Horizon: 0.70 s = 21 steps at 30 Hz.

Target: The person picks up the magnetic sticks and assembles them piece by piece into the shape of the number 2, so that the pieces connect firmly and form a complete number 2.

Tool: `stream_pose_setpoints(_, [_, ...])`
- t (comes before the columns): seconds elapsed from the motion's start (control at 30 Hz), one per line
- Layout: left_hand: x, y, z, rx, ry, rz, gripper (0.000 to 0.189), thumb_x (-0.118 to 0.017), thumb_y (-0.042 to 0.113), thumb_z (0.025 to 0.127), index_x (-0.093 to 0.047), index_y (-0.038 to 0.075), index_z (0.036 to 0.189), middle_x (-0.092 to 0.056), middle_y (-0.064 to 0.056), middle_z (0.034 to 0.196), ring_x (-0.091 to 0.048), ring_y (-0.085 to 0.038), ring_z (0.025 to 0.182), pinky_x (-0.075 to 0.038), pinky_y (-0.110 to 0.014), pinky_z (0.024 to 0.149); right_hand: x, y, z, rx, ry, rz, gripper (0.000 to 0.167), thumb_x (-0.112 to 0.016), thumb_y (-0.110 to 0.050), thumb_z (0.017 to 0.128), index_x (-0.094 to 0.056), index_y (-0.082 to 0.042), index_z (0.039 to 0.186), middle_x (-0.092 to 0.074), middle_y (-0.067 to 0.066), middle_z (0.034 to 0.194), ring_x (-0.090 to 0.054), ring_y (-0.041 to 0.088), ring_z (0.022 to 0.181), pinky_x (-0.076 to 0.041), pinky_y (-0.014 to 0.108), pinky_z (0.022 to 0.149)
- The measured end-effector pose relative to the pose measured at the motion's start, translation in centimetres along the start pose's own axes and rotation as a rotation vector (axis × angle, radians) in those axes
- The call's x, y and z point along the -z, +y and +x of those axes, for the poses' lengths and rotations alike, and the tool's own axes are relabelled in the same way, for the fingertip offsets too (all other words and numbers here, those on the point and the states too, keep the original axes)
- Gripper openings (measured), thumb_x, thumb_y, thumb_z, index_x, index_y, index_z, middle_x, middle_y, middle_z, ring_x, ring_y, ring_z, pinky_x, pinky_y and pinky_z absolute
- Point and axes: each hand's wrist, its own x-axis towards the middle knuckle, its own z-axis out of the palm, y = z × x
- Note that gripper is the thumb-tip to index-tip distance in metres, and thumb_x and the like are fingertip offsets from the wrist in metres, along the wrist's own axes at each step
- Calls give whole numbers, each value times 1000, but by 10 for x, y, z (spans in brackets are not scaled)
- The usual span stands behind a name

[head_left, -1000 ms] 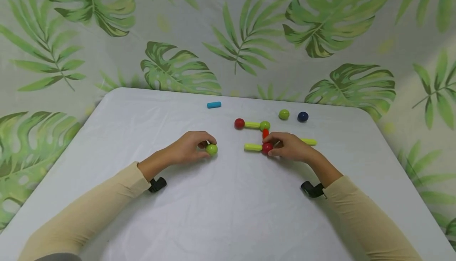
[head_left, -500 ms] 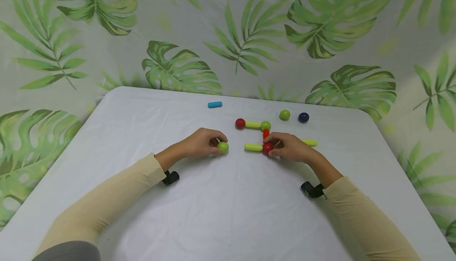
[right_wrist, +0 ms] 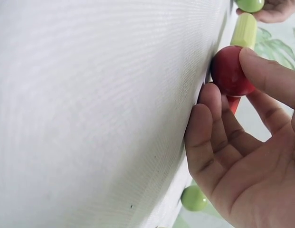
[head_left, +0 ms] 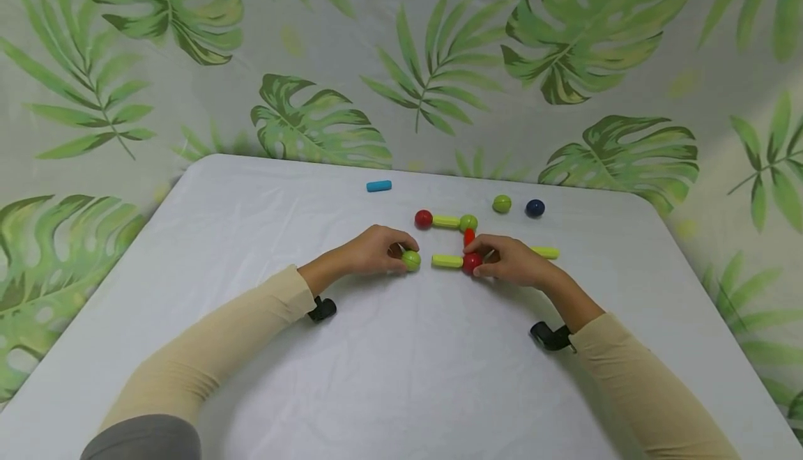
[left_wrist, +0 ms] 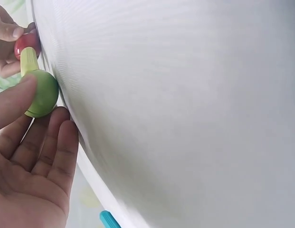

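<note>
Between thumb and fingers, my left hand [head_left: 376, 252] pinches a green ball [head_left: 411, 261] low over the white table. A short gap in the head view separates it from the free end of a yellow-green stick [head_left: 447, 261]. That stick's other end joins a red ball [head_left: 472, 263], which my right hand [head_left: 517, 261] grips by its thumb and fingers. From this ball a red stick [head_left: 469, 237] leads back to another green ball [head_left: 468, 223]. A second yellow-green stick [head_left: 446, 221] links that ball to a red ball [head_left: 423, 219] at the left.
At the table's back lie a blue stick [head_left: 379, 186], a loose green ball [head_left: 502, 203] and a dark blue ball [head_left: 535, 208]. Another yellow-green stick [head_left: 546, 252] shows behind the right hand, partly hidden. A leaf-patterned cloth [head_left: 433, 63] hangs behind the table.
My left hand has moved to the right with the green ball, closer to the stick's free end. The right hand has stayed in place on the red ball.
</note>
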Motion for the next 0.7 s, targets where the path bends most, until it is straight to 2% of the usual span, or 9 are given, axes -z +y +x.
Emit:
stream_pose_setpoints(0.27, [-5,2,12,-13,-6,22,35,-73,11,89,-67,8,124,-70,-5,123,-67,-15,100,-54,-26,91,-1,3,-1,2,4,4,33,-70,-12,91,-62,-15,123,-65,13,118,-61,24,99,-53,31,82])
stream_pose_setpoints(0.7, [-5,5,17,12,-23,0,36,-73,12,89,-67,9,124,-69,-4,124,-67,-15,101,-54,-26,92,0,1,1,-14,0,-19,33,-71,-15,90,-63,-16,123,-66,10,118,-61,24,100,-54,33,86])
